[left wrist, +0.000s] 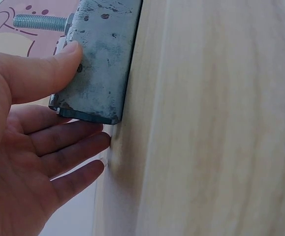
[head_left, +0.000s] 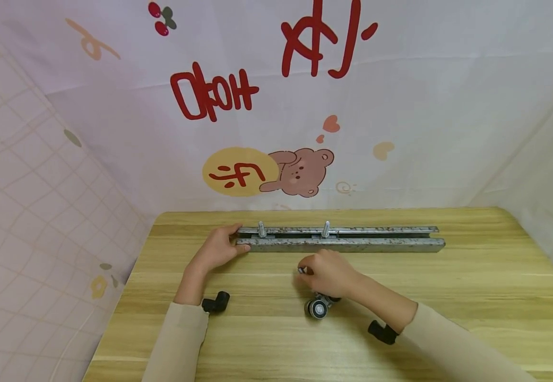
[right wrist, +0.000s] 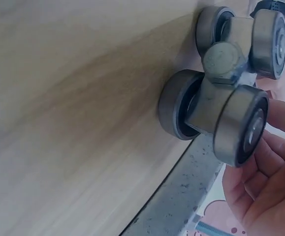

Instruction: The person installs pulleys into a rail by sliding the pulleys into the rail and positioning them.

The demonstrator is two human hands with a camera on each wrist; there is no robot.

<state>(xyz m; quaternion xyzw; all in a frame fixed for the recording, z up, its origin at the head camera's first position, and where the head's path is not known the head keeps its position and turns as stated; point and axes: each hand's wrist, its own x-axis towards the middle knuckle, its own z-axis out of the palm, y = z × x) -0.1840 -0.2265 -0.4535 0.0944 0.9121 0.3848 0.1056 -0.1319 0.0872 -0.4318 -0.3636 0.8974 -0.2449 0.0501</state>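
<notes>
A grey, speckled metal channel rail (head_left: 348, 245) lies lengthwise near the back of the tabletop, its slot facing up. Two threaded bolts (head_left: 326, 229) stand upright out of the slot. My left hand (head_left: 216, 248) grips the rail's left end, with the thumb (left wrist: 66, 64) on the near side and the other fingers at the end and behind. In front of the rail, my right hand (head_left: 331, 273) holds a roller trolley (right wrist: 223, 88) with several bearing wheels and a hex bolt head in the middle. Its wheels (head_left: 318, 309) show below the palm; fingers partly hide its other end.
The wooden tabletop (head_left: 257, 339) carries the rail. A white printed cloth (head_left: 400, 106) with a bear and red lettering hangs behind, and similar cloth hangs at both sides. Black wrist cameras (head_left: 216, 302) sit by the sleeve cuffs.
</notes>
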